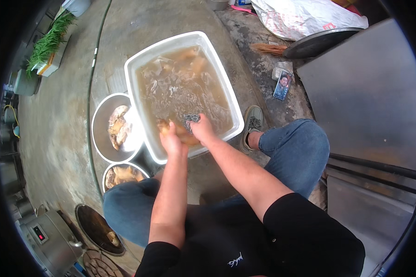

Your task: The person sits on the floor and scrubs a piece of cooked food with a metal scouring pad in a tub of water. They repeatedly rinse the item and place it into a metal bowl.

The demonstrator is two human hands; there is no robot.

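Observation:
A large white plastic tub [234, 104] holds murky brown water with pale pieces, apparently meat, under the surface. At its near edge my left hand [171, 140] grips a yellowish piece of meat [189, 137], partly under the water. My right hand [201, 130] is closed on a steel wool scrubber [191, 119] just above that piece. Left of the tub, a metal bowl [100, 128] holds several pieces of meat [117, 121]. A smaller bowl [105, 180] with more meat [124, 174] stands nearer my knee.
A dark hose [90, 90] runs along the concrete floor at left. An opening in the floor [93, 225] lies beside its round cover [100, 265]. At right are a phone [283, 85], a straw brush [268, 48], a round metal lid [319, 43] and a steel cabinet [364, 93].

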